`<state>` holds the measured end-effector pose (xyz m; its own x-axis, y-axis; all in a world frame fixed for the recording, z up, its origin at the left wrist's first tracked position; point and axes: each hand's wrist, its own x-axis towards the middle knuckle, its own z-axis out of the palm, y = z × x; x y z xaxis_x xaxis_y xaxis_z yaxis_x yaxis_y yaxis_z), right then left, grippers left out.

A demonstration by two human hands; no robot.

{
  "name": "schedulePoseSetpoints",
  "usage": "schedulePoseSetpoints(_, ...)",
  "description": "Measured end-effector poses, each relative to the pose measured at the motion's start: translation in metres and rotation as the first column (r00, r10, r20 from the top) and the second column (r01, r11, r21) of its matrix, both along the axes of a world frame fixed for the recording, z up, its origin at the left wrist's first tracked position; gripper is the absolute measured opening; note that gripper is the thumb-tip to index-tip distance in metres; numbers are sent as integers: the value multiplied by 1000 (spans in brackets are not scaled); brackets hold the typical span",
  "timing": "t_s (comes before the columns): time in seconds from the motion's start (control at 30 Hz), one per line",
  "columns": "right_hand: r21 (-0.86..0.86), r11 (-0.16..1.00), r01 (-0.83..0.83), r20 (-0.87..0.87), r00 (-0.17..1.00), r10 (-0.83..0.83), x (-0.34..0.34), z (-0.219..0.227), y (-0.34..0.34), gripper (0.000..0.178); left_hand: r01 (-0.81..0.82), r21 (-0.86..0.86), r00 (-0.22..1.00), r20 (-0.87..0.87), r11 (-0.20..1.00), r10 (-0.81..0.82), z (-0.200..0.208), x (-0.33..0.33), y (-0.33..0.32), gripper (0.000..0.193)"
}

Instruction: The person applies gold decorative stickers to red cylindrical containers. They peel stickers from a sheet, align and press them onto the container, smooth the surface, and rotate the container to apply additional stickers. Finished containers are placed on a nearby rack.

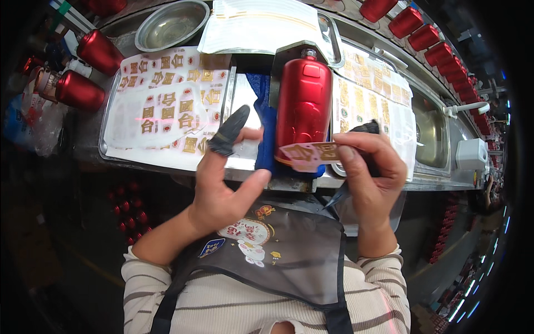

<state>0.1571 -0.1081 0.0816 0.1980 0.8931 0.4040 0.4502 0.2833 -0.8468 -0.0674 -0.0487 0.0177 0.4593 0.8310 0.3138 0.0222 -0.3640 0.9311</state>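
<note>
A glossy red bottle (305, 103) lies on its back in a holder in front of me, neck pointing away, over a blue cloth (266, 111). In my right hand (371, 181) a thin decal with gold characters on pinkish backing (302, 154) is pinched between thumb and fingers, held over the bottle's near end. A dark pointed item (338, 196) shows below that hand; its kind is unclear. My left hand (219, 186) is left of the bottle, fingers apart, holding nothing, a black finger cot (231, 131) on one finger.
A metal tray (105, 133) with gold decal sheets (167, 106) lies at left; more sheets (364, 106) lie at right. Behind are a metal bowl (172, 25) and white cloth (261, 25). A sink (433, 133) is far right. Red bottles (80, 90) stand on both sides.
</note>
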Motion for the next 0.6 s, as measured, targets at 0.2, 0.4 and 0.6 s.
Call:
schedulePoseSetpoints(0.2, -203, 970, -135, 342, 918, 199, 33, 41, 16, 16, 149, 305, 960, -273, 941, -63, -29, 53, 35, 97)
schedulePoseSetpoints(0.4, -237, 932, -274, 351, 871, 345, 48, 34, 72, 15, 88, 245, 985, -165, 965, -48, -31, 59, 36, 92)
schedulePoseSetpoints(0.6, -312, 871, -378, 273, 843, 464, 57, 13, 118, 13, 85, -235, 996, 58, 968, -74, -21, 59, 51, 96)
